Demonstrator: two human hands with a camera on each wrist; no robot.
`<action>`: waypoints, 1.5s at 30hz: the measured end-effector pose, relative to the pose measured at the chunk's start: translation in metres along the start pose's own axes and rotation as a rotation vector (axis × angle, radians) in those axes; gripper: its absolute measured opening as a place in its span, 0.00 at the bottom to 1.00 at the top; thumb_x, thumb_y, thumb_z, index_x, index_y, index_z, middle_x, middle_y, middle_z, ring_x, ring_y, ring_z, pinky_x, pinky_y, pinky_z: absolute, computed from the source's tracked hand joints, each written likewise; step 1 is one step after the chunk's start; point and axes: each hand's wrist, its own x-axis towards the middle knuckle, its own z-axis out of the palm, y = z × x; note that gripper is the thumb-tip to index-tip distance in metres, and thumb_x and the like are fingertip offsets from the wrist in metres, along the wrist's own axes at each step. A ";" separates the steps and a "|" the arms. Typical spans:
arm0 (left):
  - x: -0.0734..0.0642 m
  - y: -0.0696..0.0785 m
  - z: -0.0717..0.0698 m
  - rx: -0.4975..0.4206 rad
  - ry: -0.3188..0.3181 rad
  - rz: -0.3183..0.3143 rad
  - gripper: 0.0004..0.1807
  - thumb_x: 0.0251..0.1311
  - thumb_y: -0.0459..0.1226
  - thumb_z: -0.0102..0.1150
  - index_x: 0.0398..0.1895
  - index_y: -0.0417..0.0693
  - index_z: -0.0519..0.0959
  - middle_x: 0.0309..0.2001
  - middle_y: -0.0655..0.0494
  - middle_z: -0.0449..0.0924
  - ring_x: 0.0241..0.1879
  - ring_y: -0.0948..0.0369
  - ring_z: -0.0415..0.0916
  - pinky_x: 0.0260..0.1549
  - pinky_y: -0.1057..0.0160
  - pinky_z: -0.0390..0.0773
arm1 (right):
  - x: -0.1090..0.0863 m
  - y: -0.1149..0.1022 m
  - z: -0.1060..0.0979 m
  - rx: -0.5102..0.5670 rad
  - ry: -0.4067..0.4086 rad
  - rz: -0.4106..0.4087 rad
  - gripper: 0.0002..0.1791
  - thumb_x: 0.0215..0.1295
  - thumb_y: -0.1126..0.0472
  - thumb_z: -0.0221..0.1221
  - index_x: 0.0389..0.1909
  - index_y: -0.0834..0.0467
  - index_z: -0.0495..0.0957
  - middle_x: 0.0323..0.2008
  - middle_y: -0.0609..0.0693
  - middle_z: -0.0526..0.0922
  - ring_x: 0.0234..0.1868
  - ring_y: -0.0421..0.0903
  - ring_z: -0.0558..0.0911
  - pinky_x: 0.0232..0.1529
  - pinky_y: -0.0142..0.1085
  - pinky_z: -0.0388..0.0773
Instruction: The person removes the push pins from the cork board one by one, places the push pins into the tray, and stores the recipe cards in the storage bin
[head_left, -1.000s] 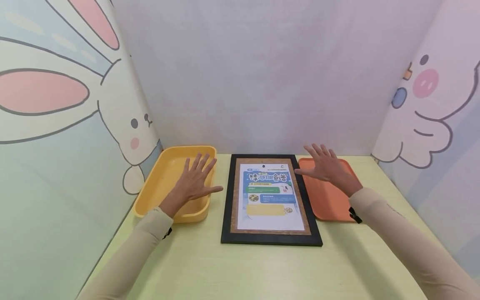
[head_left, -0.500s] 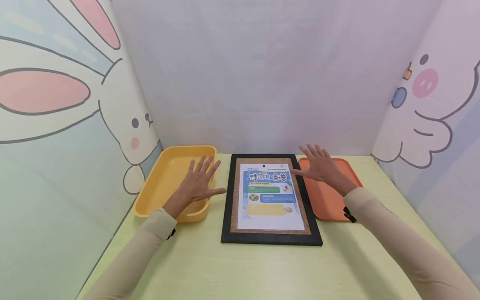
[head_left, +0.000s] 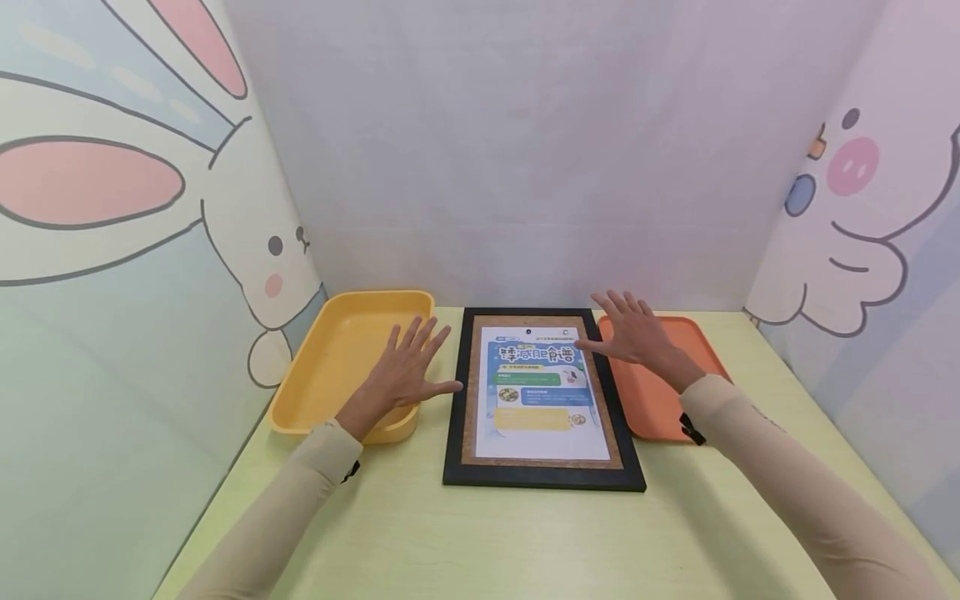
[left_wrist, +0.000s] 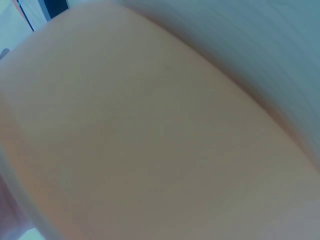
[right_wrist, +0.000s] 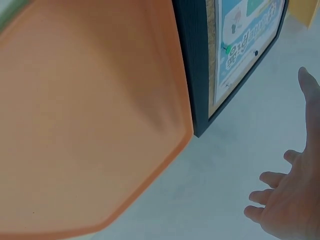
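My left hand (head_left: pixel 396 375) hovers with spread fingers over the right side of a yellow plastic tub (head_left: pixel 330 358), its thumb pointing at the board. Fingers apart, my right hand (head_left: pixel 637 335) hangs above an orange tray (head_left: pixel 660 408), the thumb tip overlapping the board's right edge in the head view. Between the hands lies a black-framed cork board (head_left: pixel 543 477) with a printed poster (head_left: pixel 547 443) on it. Small pins show on the poster, among them a green pin (right_wrist: pixel 228 49) and a black pin (right_wrist: pixel 256 52). Both hands hold nothing. A blurred tan surface fills most of the left wrist view.
The pale table (head_left: pixel 480 542) runs forward from the board. Behind stands a plain light back wall (head_left: pixel 517 167). A rabbit-painted panel (head_left: pixel 240 233) closes the left side, and a pig-painted panel (head_left: pixel 862 217) the right.
My left hand has drifted right and slightly down, toward the board. The right hand has moved a little left. The board, tub and tray have stayed put.
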 end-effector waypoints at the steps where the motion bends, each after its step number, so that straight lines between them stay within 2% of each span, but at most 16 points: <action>1: 0.000 0.000 0.000 -0.005 -0.003 0.000 0.60 0.57 0.79 0.48 0.86 0.58 0.48 0.84 0.46 0.43 0.83 0.43 0.38 0.76 0.33 0.40 | 0.000 0.000 0.000 0.002 -0.002 -0.001 0.62 0.59 0.25 0.63 0.83 0.58 0.52 0.80 0.69 0.52 0.79 0.73 0.48 0.76 0.67 0.43; 6: -0.001 0.003 0.000 -0.035 -0.024 -0.002 0.60 0.57 0.78 0.49 0.86 0.58 0.48 0.85 0.46 0.41 0.83 0.43 0.36 0.77 0.35 0.38 | 0.002 -0.003 0.003 0.003 -0.003 -0.004 0.61 0.60 0.28 0.65 0.82 0.59 0.52 0.80 0.69 0.52 0.79 0.73 0.49 0.76 0.67 0.43; 14: 0.000 0.009 0.002 -0.058 -0.019 0.007 0.60 0.57 0.78 0.49 0.85 0.56 0.49 0.84 0.45 0.43 0.83 0.43 0.37 0.78 0.37 0.40 | 0.003 -0.012 0.006 0.016 -0.018 -0.007 0.61 0.59 0.27 0.65 0.82 0.59 0.53 0.80 0.69 0.52 0.79 0.73 0.49 0.77 0.66 0.45; 20: 0.003 0.014 0.005 -0.067 -0.010 0.018 0.60 0.57 0.76 0.53 0.85 0.55 0.50 0.84 0.46 0.44 0.83 0.43 0.37 0.78 0.38 0.41 | 0.005 -0.019 0.009 0.025 -0.011 -0.018 0.60 0.60 0.29 0.66 0.81 0.60 0.55 0.79 0.69 0.54 0.79 0.73 0.52 0.77 0.66 0.47; 27: 0.007 0.021 0.007 -0.080 -0.019 0.030 0.60 0.56 0.75 0.56 0.85 0.55 0.50 0.84 0.46 0.43 0.83 0.43 0.38 0.78 0.39 0.40 | 0.008 -0.021 0.013 0.043 -0.036 -0.026 0.61 0.60 0.27 0.64 0.82 0.58 0.52 0.80 0.69 0.53 0.79 0.72 0.51 0.77 0.65 0.47; 37: 0.011 0.033 0.009 -0.049 -0.061 0.022 0.60 0.57 0.79 0.46 0.85 0.57 0.49 0.85 0.48 0.42 0.83 0.44 0.36 0.78 0.40 0.42 | 0.014 -0.026 0.015 0.033 -0.044 -0.034 0.61 0.60 0.28 0.65 0.82 0.59 0.53 0.79 0.69 0.54 0.78 0.72 0.53 0.77 0.64 0.48; 45: 0.013 0.040 0.015 -0.078 -0.079 0.032 0.61 0.57 0.79 0.48 0.85 0.54 0.51 0.85 0.48 0.42 0.83 0.45 0.36 0.78 0.43 0.41 | 0.019 -0.031 0.020 0.045 -0.046 -0.039 0.60 0.61 0.30 0.66 0.82 0.59 0.53 0.79 0.68 0.55 0.79 0.71 0.53 0.77 0.65 0.48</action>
